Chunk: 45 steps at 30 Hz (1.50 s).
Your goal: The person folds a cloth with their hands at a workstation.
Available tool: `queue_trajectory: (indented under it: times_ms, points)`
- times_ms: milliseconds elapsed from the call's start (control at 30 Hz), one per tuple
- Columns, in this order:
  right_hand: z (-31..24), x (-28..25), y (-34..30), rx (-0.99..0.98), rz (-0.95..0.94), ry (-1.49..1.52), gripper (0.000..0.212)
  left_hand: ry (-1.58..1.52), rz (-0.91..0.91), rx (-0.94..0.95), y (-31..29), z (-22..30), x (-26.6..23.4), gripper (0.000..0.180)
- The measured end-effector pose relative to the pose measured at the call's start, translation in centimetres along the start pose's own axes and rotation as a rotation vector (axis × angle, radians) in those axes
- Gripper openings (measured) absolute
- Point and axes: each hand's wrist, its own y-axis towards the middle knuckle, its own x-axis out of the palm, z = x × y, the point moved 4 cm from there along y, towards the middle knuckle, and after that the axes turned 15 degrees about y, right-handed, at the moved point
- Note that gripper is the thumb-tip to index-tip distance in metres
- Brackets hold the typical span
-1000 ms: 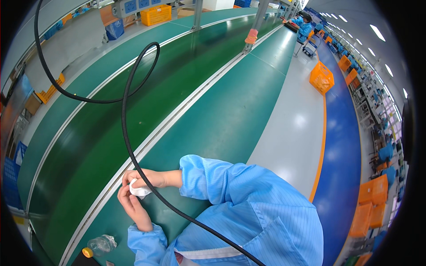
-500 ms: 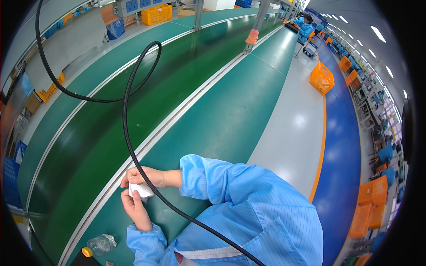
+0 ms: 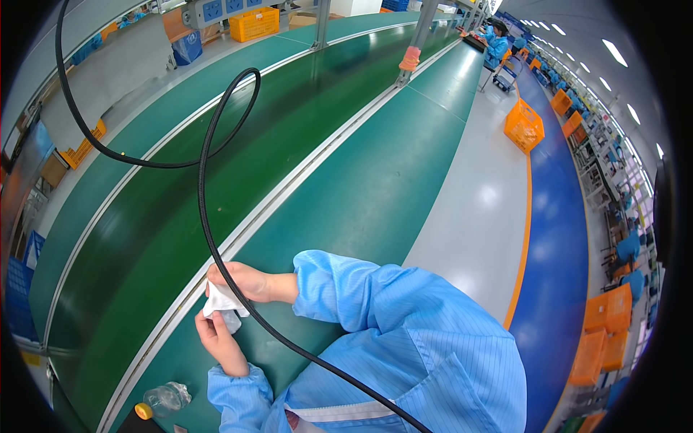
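Observation:
A crumpled white cloth or tissue [image 3: 221,297] is held between my two hands over the teal bench [image 3: 361,195]. My right hand [image 3: 249,280] pinches its upper part, fingers closed. From below, my left hand [image 3: 220,343] grips the lower edge between thumb and fingers. A greyish, translucent-looking piece [image 3: 232,320] shows under the white folds; its kind is unclear. The black cable [image 3: 242,297] passes in front of my right hand and the cloth. Nearer my left sleeve, a clear plastic bottle [image 3: 167,398] with a yellow cap lies on its side.
A green conveyor belt [image 3: 289,137] runs along the bench's left, behind a pale metal rail [image 3: 303,177]. The cable loops above it. A metal post [image 3: 419,43] with an orange wrap stands ahead. An orange crate [image 3: 523,126] sits on the floor; a co-worker [image 3: 497,45] is far off.
The white cloth has spread and shifted slightly left, showing more of the greyish piece. My right-hand fingers have drawn back a little to the right and up.

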Motion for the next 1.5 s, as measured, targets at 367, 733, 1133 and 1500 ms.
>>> queue_trajectory:
  times_ms: [367,733,1133,1500]
  points:
    - [0.7,-0.1,0.0,-0.23,0.054,-0.647,0.021,-0.212,0.123,-0.086,-0.2,1.5,0.0,0.027]
    - [0.4,0.2,-0.5,-0.435,0.077,-0.758,0.019,-0.174,0.111,-0.113,-0.4,0.8,-0.3,0.024]
    - [0.5,-0.1,-0.3,-0.417,0.091,-0.708,0.022,-0.089,0.035,0.043,0.0,-1.2,-0.3,0.014]
    - [0.1,2.9,-1.8,-0.276,-0.078,-0.955,0.028,-0.037,0.051,0.068,0.0,-0.4,-0.3,0.014]
